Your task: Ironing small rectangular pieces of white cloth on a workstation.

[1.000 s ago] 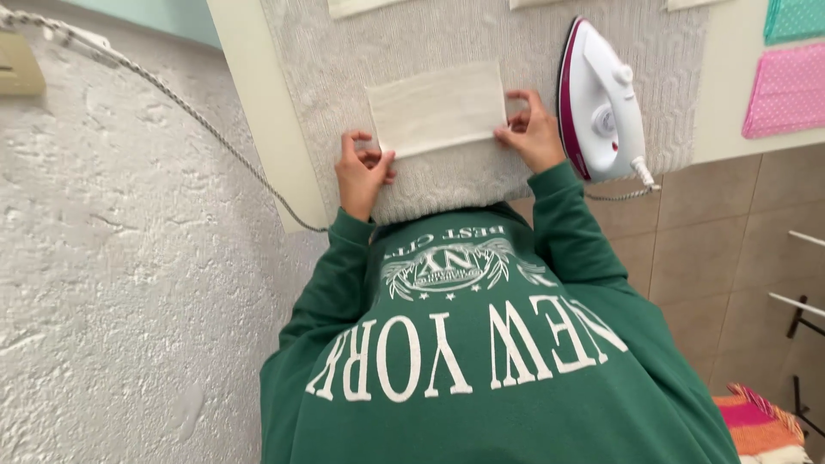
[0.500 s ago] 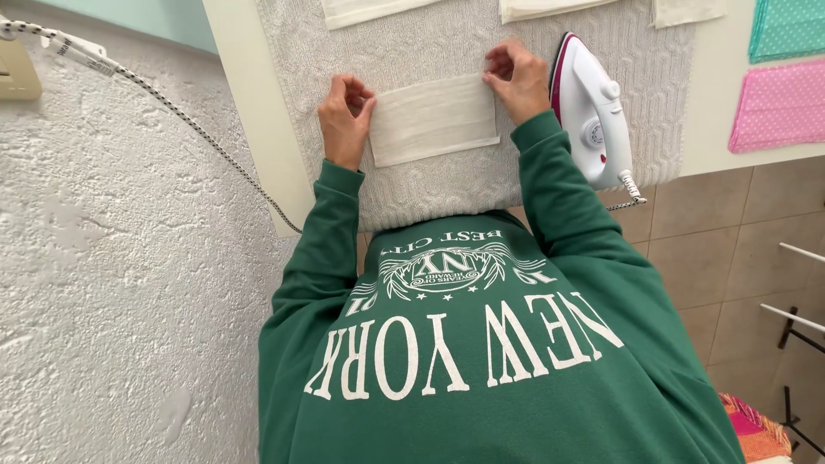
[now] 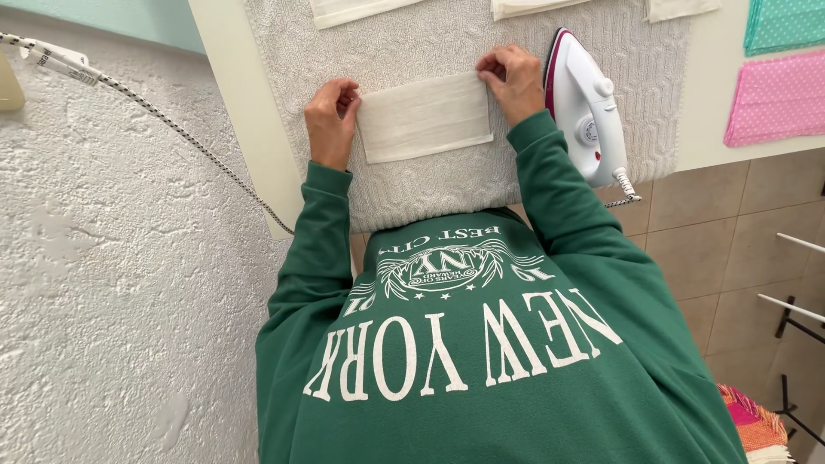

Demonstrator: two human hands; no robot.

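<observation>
You are pinching the folded cream cloth [image 3: 424, 118] at both short ends; your left hand [image 3: 330, 120] is closing its grip on the left edge, your right hand [image 3: 513, 81] on the upper right corner; the cloth is lying flat on the grey knitted towel [image 3: 447, 185] covering the tabletop [image 3: 232, 103], just left of the upright white iron [image 3: 586, 110]; the pink dotted cloth [image 3: 778, 99] is lying further right of the iron.

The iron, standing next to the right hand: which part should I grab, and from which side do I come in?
Probably the handle of the iron, approached from the right hand side. The iron rests on the grey towel with its white body and handle facing up. Its cord leaves the near end, so avoid gripping there.
</observation>
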